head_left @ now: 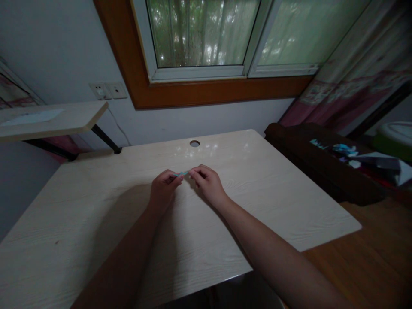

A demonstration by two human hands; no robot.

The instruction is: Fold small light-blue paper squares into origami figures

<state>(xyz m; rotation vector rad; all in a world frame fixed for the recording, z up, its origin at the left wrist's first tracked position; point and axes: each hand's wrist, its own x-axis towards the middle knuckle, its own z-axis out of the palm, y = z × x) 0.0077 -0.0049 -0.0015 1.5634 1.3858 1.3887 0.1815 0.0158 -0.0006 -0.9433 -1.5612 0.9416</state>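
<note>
A small, thin teal strip (180, 174) spans the gap between my two hands over the middle of the desk. Its exact kind is too small to make out. My left hand (163, 189) is closed in a pinch on the strip's left end, thumb against the fingers. On the other end, the fingertips of my right hand (207, 182) are pinched together. Both hands are low over the pale wood-grain desk (273, 206), with a shadow falling to the left. My fingers hide the ends of the strip.
A round cable hole (195, 143) lies behind my hands. At the left, a raised shelf (74, 116) stands on black legs (106, 139). Beyond the desk's right edge is a dark brown piece of furniture (289, 141) with scattered items. A window (206, 38) is behind.
</note>
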